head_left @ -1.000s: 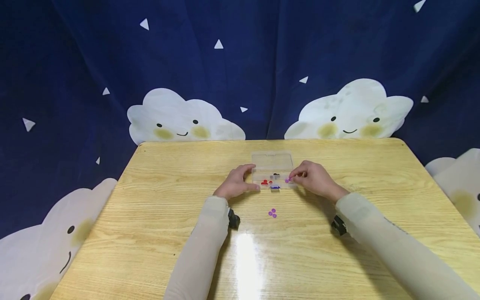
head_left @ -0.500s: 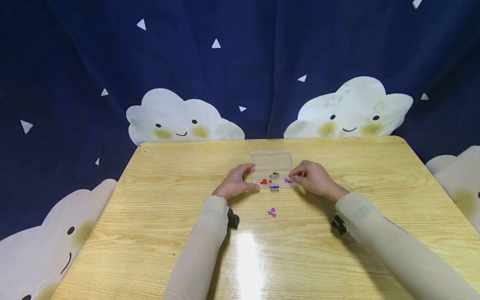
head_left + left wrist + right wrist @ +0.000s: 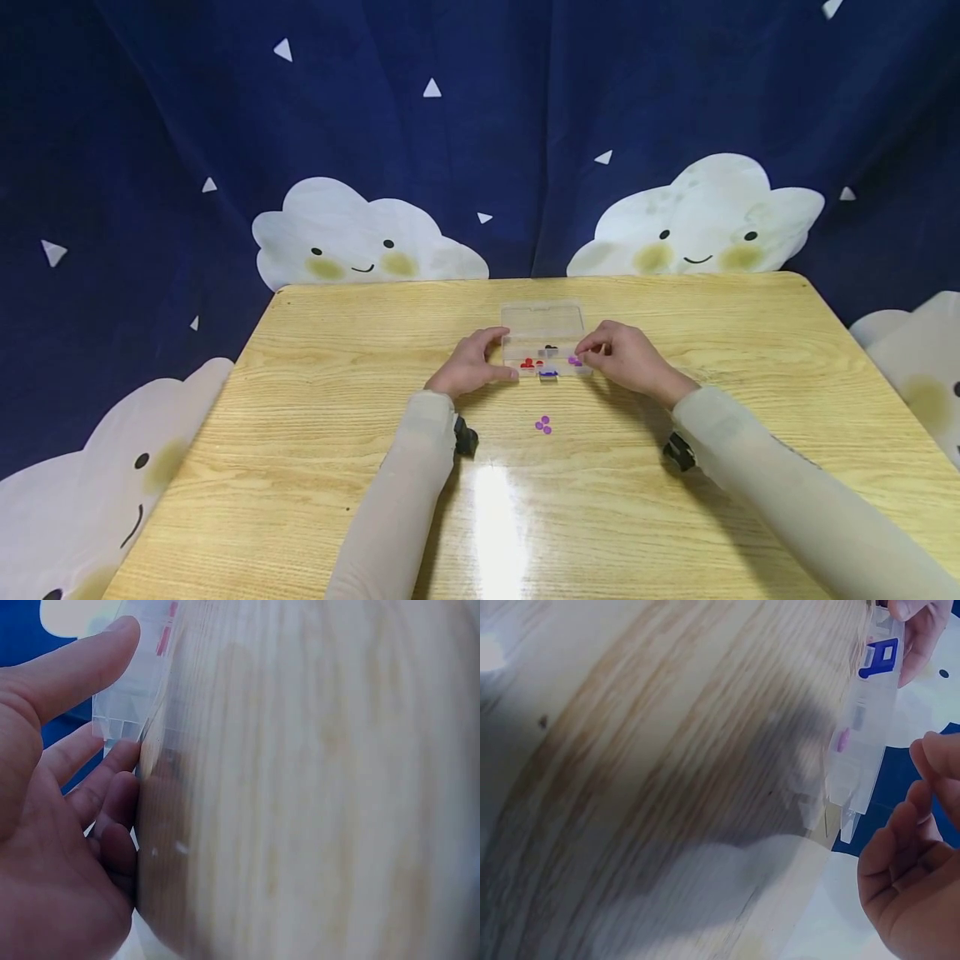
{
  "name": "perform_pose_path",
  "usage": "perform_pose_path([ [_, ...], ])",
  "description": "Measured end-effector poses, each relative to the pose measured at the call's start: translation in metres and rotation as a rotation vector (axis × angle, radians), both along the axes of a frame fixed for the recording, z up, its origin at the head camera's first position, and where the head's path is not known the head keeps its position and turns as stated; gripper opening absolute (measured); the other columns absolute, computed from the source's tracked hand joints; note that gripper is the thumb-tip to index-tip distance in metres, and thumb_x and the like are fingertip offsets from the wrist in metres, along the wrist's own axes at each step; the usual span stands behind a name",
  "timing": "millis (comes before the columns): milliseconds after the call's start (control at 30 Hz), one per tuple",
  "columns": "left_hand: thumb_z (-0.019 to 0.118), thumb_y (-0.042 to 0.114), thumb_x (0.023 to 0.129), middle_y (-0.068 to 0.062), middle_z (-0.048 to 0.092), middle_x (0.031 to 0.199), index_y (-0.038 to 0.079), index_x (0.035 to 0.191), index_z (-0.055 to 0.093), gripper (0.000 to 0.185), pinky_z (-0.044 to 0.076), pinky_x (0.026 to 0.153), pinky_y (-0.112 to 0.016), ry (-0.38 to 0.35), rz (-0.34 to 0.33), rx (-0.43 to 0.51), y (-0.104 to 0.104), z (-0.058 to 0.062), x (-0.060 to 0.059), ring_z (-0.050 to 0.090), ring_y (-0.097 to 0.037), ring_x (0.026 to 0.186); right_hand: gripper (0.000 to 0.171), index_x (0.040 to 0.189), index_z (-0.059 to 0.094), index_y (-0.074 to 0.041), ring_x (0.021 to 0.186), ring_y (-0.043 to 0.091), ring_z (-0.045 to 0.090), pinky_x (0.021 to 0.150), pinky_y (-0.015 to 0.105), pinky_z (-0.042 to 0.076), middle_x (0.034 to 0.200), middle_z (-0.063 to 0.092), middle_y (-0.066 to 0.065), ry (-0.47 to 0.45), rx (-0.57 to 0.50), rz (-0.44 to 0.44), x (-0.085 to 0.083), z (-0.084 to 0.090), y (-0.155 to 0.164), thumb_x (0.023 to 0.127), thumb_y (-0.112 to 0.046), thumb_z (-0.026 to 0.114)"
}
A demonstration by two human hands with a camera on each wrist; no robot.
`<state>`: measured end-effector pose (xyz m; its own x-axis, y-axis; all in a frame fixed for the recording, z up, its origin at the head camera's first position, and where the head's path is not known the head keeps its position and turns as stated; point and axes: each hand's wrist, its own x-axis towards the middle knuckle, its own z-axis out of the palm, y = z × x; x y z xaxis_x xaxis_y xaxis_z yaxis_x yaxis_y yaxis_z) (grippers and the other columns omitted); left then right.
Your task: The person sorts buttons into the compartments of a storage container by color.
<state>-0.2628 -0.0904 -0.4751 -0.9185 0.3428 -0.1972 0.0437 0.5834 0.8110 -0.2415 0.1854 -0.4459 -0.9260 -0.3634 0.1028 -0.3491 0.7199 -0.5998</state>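
A clear plastic compartment box [image 3: 510, 363] lies on the table with its lid [image 3: 542, 318] raised behind it. My left hand [image 3: 472, 364] grips its left end, thumb at the front and fingers round the back. Red pieces [image 3: 528, 363], dark pieces [image 3: 551, 347] and purple discs [image 3: 574, 361] show inside. My right hand [image 3: 626, 357] is over the right compartment, thumb and index fingertips together, other fingers curled. In the right wrist view no disc shows between those fingertips; one purple disc [image 3: 842, 740] shows through the wall. A blue latch [image 3: 881, 658] sits on the front.
Three purple discs [image 3: 543, 425] lie on the wooden table [image 3: 300, 467] in front of the box. Behind the table hangs a dark blue curtain [image 3: 337, 100] with clouds. Both wrists carry small black cameras.
The purple disc at my right fingertips has gone down among the discs in the right compartment. Both hands have otherwise stayed almost where they were.
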Motion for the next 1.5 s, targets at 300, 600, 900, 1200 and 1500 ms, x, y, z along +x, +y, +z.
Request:
perform_pose_path([
  [300, 0.082, 0.026, 0.082, -0.008, 0.044, 0.152, 0.025, 0.152, 0.04, 0.081, 0.039, 0.112, -0.046, -0.008, 0.003, 0.017, 0.0, 0.0, 0.001, 0.044, -0.027, 0.132, 0.013, 0.096, 0.078, -0.009, 0.071, 0.015, 0.049, 0.063, 0.025, 0.043, 0.091, 0.066, 0.006, 0.015, -0.033, 0.016, 0.006, 0.004, -0.004, 0.091, -0.007, 0.066],
  [600, 0.081, 0.024, 0.082, -0.009, 0.044, 0.152, 0.023, 0.152, 0.04, 0.081, 0.039, 0.113, -0.046, -0.007, -0.001, 0.021, 0.0, 0.0, 0.0, 0.045, -0.028, 0.132, 0.011, 0.096, 0.078, -0.01, 0.07, 0.015, 0.048, 0.062, 0.025, 0.041, 0.091, 0.066, 0.004, 0.011, -0.047, 0.029, 0.012, 0.009, -0.008, 0.092, -0.009, 0.067],
  [900, 0.081, 0.025, 0.083, -0.008, 0.048, 0.144, 0.023, 0.152, 0.041, 0.08, 0.041, 0.103, -0.043, 0.008, -0.007, 0.01, 0.001, 0.001, 0.001, 0.044, -0.025, 0.116, 0.011, 0.097, 0.078, -0.008, 0.071, 0.013, 0.05, 0.063, 0.024, 0.043, 0.093, 0.067, 0.004, 0.037, -0.055, 0.065, 0.021, 0.015, -0.014, 0.091, -0.008, 0.069],
  [1200, 0.082, 0.023, 0.082, -0.009, 0.049, 0.143, 0.022, 0.152, 0.041, 0.081, 0.041, 0.104, -0.043, 0.008, -0.002, 0.02, 0.001, 0.002, 0.001, 0.044, -0.025, 0.115, 0.012, 0.094, 0.078, -0.009, 0.068, 0.008, 0.048, 0.06, 0.022, 0.043, 0.087, 0.066, 0.001, 0.064, -0.083, 0.135, 0.026, 0.016, -0.02, 0.089, -0.004, 0.069],
  [1500, 0.083, 0.024, 0.081, -0.009, 0.049, 0.146, 0.022, 0.151, 0.042, 0.082, 0.041, 0.108, -0.044, 0.017, 0.002, 0.009, 0.001, 0.0, 0.0, 0.046, -0.025, 0.121, 0.012, 0.095, 0.079, -0.01, 0.068, 0.007, 0.048, 0.061, 0.022, 0.045, 0.087, 0.067, -0.001, 0.019, -0.07, 0.221, 0.033, 0.014, -0.028, 0.088, -0.004, 0.071],
])
